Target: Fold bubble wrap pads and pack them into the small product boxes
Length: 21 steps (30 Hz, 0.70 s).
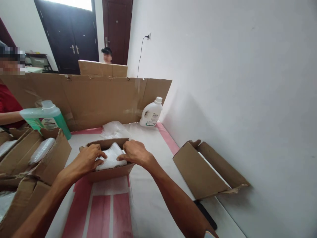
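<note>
A small cardboard box [109, 174] stands before me, with a piece of white bubble wrap [111, 157] in its opening. My left hand [90, 158] reaches over the box's left end, its thumb and fingers bent onto the wrap's left side. At the right end, my right hand [136, 152] has its fingers curled on the box edge and its thumb against the wrap. Both hands look closed on the wrap, though some fingertips are hidden. Whatever lies under the wrap is out of sight.
Cardboard boxes holding bubble-wrapped items [42, 151] crowd the left. A green liquid bottle [59, 124] and white jug [152, 114] stand by a cardboard partition [104, 99]. More bubble wrap [115, 129] lies behind the box. An open carton [203, 175] sits rightward. People are beyond.
</note>
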Each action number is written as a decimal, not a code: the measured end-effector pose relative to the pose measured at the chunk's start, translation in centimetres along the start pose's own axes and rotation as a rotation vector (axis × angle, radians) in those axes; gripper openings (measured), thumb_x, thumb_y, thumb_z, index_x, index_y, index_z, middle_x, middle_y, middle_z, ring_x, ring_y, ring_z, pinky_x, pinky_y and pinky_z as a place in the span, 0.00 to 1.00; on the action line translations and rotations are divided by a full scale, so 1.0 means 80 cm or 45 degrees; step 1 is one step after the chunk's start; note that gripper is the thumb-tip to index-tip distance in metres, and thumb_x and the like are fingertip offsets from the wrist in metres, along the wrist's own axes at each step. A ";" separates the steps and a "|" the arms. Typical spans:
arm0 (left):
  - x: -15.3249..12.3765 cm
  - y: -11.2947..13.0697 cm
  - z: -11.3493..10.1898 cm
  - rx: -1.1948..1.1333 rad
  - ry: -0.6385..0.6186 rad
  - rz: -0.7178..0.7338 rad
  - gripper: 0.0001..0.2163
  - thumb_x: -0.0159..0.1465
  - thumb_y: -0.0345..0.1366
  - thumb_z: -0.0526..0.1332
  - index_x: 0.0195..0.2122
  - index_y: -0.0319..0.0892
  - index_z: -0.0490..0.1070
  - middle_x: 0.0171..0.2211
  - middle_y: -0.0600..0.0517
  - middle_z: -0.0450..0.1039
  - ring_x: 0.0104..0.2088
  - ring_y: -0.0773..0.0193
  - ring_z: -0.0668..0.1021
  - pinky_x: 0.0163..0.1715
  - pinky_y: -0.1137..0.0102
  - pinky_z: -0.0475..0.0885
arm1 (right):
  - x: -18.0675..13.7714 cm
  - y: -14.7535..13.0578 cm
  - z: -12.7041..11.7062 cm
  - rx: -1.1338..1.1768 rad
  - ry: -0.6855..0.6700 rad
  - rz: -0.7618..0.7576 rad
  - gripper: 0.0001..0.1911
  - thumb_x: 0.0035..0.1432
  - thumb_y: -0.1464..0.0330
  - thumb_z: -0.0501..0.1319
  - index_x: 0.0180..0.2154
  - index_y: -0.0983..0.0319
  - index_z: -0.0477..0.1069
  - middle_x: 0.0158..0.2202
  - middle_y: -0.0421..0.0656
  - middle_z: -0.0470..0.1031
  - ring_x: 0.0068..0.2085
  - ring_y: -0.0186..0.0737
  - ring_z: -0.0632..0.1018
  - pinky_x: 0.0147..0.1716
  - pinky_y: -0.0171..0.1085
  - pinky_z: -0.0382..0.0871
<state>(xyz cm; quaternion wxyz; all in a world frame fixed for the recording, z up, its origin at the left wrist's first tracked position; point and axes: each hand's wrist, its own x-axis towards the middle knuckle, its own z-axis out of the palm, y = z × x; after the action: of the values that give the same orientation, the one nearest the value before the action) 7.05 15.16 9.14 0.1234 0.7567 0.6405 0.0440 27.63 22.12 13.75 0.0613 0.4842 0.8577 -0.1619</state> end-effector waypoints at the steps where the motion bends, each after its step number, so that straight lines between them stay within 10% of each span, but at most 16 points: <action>1: 0.006 0.000 -0.001 -0.033 -0.026 0.009 0.13 0.61 0.33 0.63 0.45 0.49 0.82 0.43 0.45 0.76 0.46 0.49 0.77 0.44 0.57 0.66 | 0.000 -0.003 -0.004 -0.019 0.052 0.015 0.17 0.59 0.53 0.67 0.39 0.61 0.80 0.43 0.51 0.82 0.46 0.52 0.80 0.36 0.39 0.67; 13: 0.006 -0.002 0.014 -0.064 0.047 0.180 0.11 0.58 0.32 0.58 0.39 0.47 0.78 0.39 0.48 0.75 0.42 0.54 0.77 0.42 0.63 0.69 | 0.024 0.004 0.051 0.053 0.056 -0.320 0.14 0.56 0.68 0.71 0.44 0.62 0.75 0.45 0.50 0.80 0.47 0.51 0.80 0.37 0.38 0.66; 21: -0.008 -0.006 -0.017 -0.344 0.072 0.201 0.13 0.64 0.46 0.59 0.44 0.49 0.80 0.44 0.50 0.79 0.44 0.58 0.80 0.47 0.64 0.73 | 0.013 0.029 0.028 0.369 0.165 -0.481 0.09 0.55 0.66 0.72 0.33 0.61 0.74 0.34 0.40 0.77 0.36 0.38 0.75 0.33 0.34 0.62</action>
<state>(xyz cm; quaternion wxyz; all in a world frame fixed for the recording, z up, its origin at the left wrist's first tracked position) 6.19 14.75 10.39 0.2022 0.7796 0.5705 0.1609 28.99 23.30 10.85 -0.0953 0.3283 0.9029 -0.2606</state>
